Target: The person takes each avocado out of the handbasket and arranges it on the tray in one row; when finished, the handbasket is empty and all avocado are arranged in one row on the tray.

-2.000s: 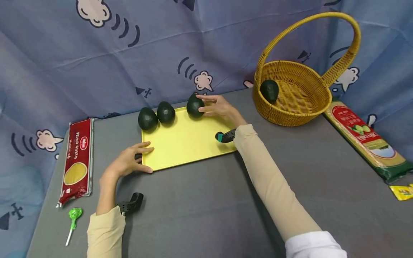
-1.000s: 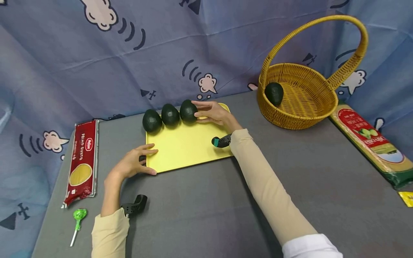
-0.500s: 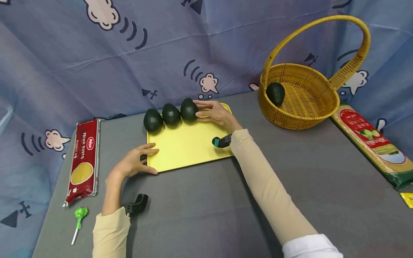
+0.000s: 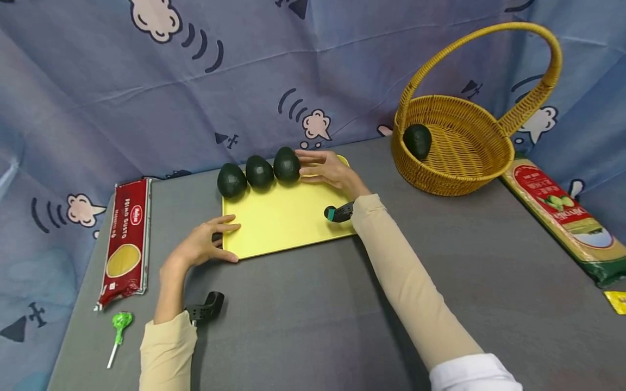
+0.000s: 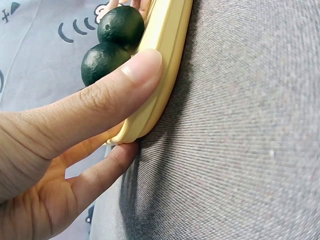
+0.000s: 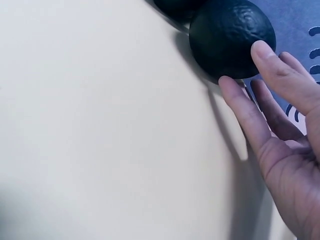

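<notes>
Three dark green avocados stand in a row along the far edge of a yellow tray (image 4: 288, 222): a left one (image 4: 232, 181), a middle one (image 4: 259, 172) and a right one (image 4: 286, 165). My right hand (image 4: 327, 169) reaches over the tray, its fairly straight fingertips at the side of the right avocado. In the right wrist view, the thumb (image 6: 265, 55) overlaps that avocado's edge. My left hand (image 4: 198, 247) holds the tray's near left corner; in the left wrist view, the thumb (image 5: 142, 67) lies along the rim with fingers behind and below.
At back right stands a wicker basket (image 4: 440, 179) with a tall handle and one avocado (image 4: 417, 142) inside. A pasta packet (image 4: 567, 212) lies beside it, near a small yellow wrapper (image 4: 617, 302). On the left lie a red spaghetti packet (image 4: 126, 239) and a green lollipop (image 4: 120, 321).
My right hand has brought the right avocado leftward, up beside the middle one, over the first second. Since then it has barely moved. The left hand has stayed at the tray corner.
</notes>
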### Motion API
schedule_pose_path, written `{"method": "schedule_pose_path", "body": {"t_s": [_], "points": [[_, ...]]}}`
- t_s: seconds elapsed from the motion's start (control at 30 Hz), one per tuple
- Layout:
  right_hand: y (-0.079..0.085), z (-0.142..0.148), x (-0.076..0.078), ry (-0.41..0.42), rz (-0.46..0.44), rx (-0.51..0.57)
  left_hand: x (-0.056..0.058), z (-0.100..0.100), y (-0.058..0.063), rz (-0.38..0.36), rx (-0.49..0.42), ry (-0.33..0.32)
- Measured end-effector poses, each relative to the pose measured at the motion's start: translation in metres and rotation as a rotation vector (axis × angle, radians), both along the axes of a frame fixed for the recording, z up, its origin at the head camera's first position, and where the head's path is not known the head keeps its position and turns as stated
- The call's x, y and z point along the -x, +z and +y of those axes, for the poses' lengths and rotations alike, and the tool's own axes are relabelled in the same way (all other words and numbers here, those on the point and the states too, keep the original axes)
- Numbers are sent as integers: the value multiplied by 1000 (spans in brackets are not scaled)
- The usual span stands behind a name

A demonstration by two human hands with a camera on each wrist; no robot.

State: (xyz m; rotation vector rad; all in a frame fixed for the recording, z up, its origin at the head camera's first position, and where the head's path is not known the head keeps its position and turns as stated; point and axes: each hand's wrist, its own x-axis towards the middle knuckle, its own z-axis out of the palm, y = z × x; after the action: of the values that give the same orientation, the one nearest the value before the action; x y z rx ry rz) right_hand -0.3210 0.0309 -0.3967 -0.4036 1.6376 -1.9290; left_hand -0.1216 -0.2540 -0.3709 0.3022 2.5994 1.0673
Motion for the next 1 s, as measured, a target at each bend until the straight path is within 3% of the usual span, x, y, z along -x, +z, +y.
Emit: {"method": "schedule_pose_path", "body": {"t_s": [0.23,0.4,0.73,0.87,1.0], "points": [[4,14,-1,-43,-9,-24,3,1,-1,8,0,-11],[10,28,-8,-58,48,-64,2,1,-2,29,25,-22],[39,94,-55,-199,203,-153,-1,0,-3,30,-9,-31],[59,131,-76,-273,249,-106,-1,-1,-4,43,2,-36],[77,167,-85,-383,252,-35,-1,-2,-3,63,33,-48]]}}
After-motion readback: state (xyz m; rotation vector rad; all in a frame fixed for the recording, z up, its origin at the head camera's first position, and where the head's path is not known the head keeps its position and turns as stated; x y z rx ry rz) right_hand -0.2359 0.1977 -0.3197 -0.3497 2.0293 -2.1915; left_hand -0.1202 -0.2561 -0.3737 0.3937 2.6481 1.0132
